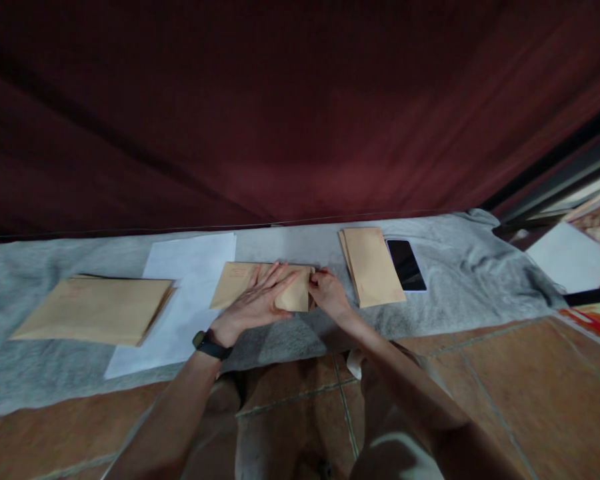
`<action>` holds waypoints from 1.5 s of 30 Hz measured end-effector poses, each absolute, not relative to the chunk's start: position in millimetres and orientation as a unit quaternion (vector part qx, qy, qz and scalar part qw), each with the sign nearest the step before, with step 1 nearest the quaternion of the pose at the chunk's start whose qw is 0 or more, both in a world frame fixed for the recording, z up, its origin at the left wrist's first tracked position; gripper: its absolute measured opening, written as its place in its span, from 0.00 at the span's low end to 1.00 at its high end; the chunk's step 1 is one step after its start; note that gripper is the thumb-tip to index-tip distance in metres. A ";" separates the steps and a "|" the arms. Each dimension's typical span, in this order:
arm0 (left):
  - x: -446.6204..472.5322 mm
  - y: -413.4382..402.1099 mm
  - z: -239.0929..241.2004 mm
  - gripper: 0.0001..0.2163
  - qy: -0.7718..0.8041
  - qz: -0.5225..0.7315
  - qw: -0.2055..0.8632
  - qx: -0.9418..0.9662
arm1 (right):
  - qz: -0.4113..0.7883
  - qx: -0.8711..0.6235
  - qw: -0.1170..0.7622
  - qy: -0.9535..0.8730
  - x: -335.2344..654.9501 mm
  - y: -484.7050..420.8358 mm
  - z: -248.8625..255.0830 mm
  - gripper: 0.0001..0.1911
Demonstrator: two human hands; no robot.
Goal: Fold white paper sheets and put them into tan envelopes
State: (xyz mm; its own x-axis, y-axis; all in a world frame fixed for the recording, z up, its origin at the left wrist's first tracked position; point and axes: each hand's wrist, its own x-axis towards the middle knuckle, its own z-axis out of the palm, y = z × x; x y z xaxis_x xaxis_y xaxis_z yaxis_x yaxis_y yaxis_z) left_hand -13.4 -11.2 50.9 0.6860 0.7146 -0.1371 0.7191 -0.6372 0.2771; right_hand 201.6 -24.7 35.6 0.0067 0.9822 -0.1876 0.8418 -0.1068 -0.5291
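Note:
A brown paper envelope [296, 293] with small red print lies crosswise in front of me on a grey cloth. Across its middle rests my left hand [260, 297], flat with the fingers spread, a dark watch on the wrist. At the envelope's right end, my right hand [327, 290] has its fingers pinched together on the end edge, which looks like the flap. The fingertips partly hide that edge. To the right of my right hand lie a few stacked brown envelopes [375, 267]. A thicker stack of brown envelopes [95, 307] is at the left.
White paper sheets [195, 267] lie partly under the left stack. A dark-screened phone [406, 265] sits beside the right envelopes. The grey cloth [460, 267] ends at a dark red curtain [300, 133] behind and a tiled floor [520, 380] in front.

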 end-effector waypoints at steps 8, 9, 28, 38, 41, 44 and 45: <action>-14.1 -11.2 48.2 0.45 0.399 -0.014 0.170 0.901 | 0.256 -0.705 0.123 -0.650 199.6 -26.5 38.0 0.11; -14.2 -11.0 47.9 0.45 0.398 -0.013 0.168 0.902 | 0.255 -0.704 0.120 -0.651 199.5 -27.0 38.7 0.11; -9.1 -14.2 42.1 0.41 0.400 -0.021 0.149 0.904 | 0.235 -0.707 0.108 -0.658 204.9 -32.1 42.4 0.10; -6.8 -15.5 36.0 0.41 0.398 -0.012 0.137 0.907 | 0.253 -0.702 0.129 -0.653 207.0 -31.5 44.6 0.11; -6.7 -15.4 36.1 0.41 0.398 -0.012 0.142 0.906 | 0.250 -0.704 0.128 -0.652 208.6 -32.1 43.5 0.13; -6.7 -15.1 35.9 0.41 0.399 -0.014 0.146 0.905 | 0.254 -0.698 0.134 -0.656 210.3 -33.1 41.8 0.14; -6.7 -15.1 35.8 0.41 0.400 -0.014 0.145 0.905 | 0.256 -0.695 0.138 -0.657 210.7 -33.5 41.4 0.14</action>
State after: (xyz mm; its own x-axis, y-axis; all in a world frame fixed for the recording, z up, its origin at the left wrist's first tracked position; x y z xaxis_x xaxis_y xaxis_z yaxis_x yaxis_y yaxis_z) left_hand -6.7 -15.1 35.8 0.6799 0.7195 -0.1418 0.7277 -0.6383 0.2510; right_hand 210.7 -33.5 41.4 0.0054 0.9846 -0.1750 0.8434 -0.0985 -0.5282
